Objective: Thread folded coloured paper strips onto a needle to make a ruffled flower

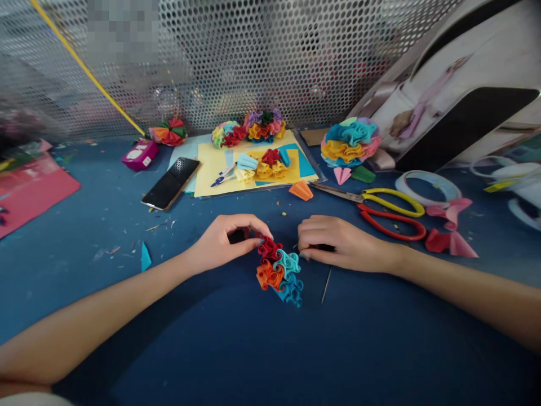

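A small cluster of folded felt pieces (279, 270) in red, teal, orange and blue lies on the blue table (211, 338). My left hand (228, 239) is curled with its fingertips pinching the cluster's red top. My right hand (338, 242) rests just right of it, fingers closed on a small dark thing I cannot make out. A thin needle (326, 285) lies on the table below my right hand.
Scissors with yellow and red handles (389, 211) lie right of my hands. Behind are yellow sheets (211, 169) with folded pieces, a phone (171, 183), finished felt balls (350, 141), a tape roll (426, 187), a magenta box (140, 155) and a perforated metal screen (253, 56).
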A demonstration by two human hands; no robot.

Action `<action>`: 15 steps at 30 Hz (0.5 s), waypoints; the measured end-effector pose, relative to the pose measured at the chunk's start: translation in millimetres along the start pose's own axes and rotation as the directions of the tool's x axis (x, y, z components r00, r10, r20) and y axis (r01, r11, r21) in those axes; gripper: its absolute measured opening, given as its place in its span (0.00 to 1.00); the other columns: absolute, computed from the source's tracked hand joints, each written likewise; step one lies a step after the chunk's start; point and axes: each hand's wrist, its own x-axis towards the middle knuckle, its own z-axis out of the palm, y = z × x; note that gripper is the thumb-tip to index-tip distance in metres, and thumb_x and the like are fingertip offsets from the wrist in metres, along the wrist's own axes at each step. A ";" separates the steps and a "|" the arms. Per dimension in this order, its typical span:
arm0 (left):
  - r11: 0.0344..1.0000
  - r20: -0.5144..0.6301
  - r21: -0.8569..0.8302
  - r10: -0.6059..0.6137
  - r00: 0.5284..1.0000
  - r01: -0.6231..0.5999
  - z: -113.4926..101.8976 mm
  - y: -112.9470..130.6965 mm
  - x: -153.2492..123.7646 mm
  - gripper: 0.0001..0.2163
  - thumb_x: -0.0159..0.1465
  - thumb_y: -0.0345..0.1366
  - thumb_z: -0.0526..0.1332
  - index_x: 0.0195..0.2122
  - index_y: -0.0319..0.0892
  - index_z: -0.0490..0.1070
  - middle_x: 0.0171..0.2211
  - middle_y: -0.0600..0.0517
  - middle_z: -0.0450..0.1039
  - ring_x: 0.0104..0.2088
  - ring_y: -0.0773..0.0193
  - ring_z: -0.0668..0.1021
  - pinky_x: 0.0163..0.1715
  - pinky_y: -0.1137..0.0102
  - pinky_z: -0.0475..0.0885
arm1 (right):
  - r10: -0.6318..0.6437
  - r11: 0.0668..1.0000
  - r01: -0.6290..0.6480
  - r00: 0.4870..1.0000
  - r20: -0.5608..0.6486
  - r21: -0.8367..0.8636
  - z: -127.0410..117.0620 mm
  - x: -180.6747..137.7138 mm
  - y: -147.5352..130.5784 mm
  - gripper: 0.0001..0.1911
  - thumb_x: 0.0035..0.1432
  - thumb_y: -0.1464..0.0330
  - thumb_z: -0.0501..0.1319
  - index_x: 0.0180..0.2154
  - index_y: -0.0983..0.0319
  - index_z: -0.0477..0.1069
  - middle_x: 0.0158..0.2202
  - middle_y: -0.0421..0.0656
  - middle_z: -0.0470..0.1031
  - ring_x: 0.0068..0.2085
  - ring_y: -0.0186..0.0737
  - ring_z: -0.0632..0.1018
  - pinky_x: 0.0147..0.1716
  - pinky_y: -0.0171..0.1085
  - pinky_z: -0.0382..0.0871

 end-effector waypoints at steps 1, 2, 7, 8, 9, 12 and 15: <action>1.000 0.000 -0.003 -0.004 1.000 0.004 0.3 -0.2 0.1 0.05 0.67 0.30 0.62 0.41 0.38 0.77 0.40 0.47 0.80 0.37 0.66 0.79 0.37 0.73 0.73 | -0.001 1.000 0.001 1.000 0.000 0.001 0.0 0.0 0.0 0.15 0.74 0.64 0.53 0.34 0.60 0.71 0.32 0.40 0.74 0.35 0.36 0.70 0.40 0.37 0.59; 1.000 -0.001 -0.005 -0.006 1.000 0.006 0.5 -0.4 0.2 0.05 0.67 0.29 0.62 0.41 0.38 0.77 0.39 0.48 0.80 0.36 0.67 0.79 0.37 0.73 0.73 | -0.001 1.000 0.001 1.000 0.002 0.003 -0.1 0.1 -0.1 0.15 0.74 0.64 0.53 0.35 0.60 0.71 0.32 0.40 0.74 0.35 0.36 0.70 0.40 0.37 0.59; 1.000 0.000 0.030 0.002 1.000 -0.002 1.0 -1.8 0.4 0.06 0.67 0.27 0.60 0.43 0.38 0.76 0.40 0.48 0.79 0.36 0.68 0.78 0.36 0.74 0.72 | -0.004 1.000 0.004 1.000 0.004 0.003 -0.3 0.4 -0.7 0.15 0.75 0.64 0.53 0.34 0.60 0.70 0.32 0.40 0.74 0.34 0.36 0.70 0.40 0.37 0.59; 0.999 -0.003 0.040 0.004 1.000 -0.003 1.1 -2.2 0.2 0.08 0.67 0.26 0.59 0.44 0.38 0.76 0.41 0.48 0.79 0.36 0.67 0.78 0.37 0.73 0.72 | -0.007 1.000 0.007 1.000 0.002 0.000 -0.3 0.5 -0.8 0.15 0.75 0.64 0.52 0.34 0.60 0.70 0.32 0.40 0.73 0.34 0.36 0.70 0.39 0.37 0.59; 0.999 -0.010 0.049 0.005 1.000 -0.004 1.2 -2.7 0.0 0.09 0.67 0.25 0.58 0.45 0.38 0.75 0.42 0.48 0.78 0.37 0.67 0.78 0.38 0.73 0.72 | -0.009 1.000 0.009 1.000 0.001 -0.002 -0.2 0.5 -0.9 0.15 0.75 0.64 0.52 0.34 0.60 0.70 0.31 0.40 0.73 0.34 0.36 0.70 0.39 0.37 0.59; 0.998 -0.043 0.058 0.006 0.999 -0.004 1.1 -4.3 -0.5 0.15 0.65 0.22 0.54 0.50 0.38 0.73 0.45 0.46 0.77 0.38 0.68 0.76 0.38 0.73 0.71 | -0.011 1.000 0.011 1.000 0.002 -0.009 0.1 0.7 -1.0 0.15 0.75 0.64 0.52 0.34 0.60 0.69 0.31 0.40 0.72 0.34 0.36 0.69 0.39 0.37 0.58; 0.997 -0.074 0.069 -0.010 0.997 0.016 0.5 -5.0 -0.4 0.15 0.65 0.22 0.53 0.49 0.38 0.73 0.45 0.46 0.77 0.35 0.69 0.75 0.35 0.74 0.70 | -0.007 1.000 0.007 1.000 0.004 -0.013 0.2 0.6 -1.0 0.16 0.75 0.64 0.52 0.33 0.60 0.69 0.30 0.40 0.71 0.33 0.36 0.69 0.39 0.37 0.58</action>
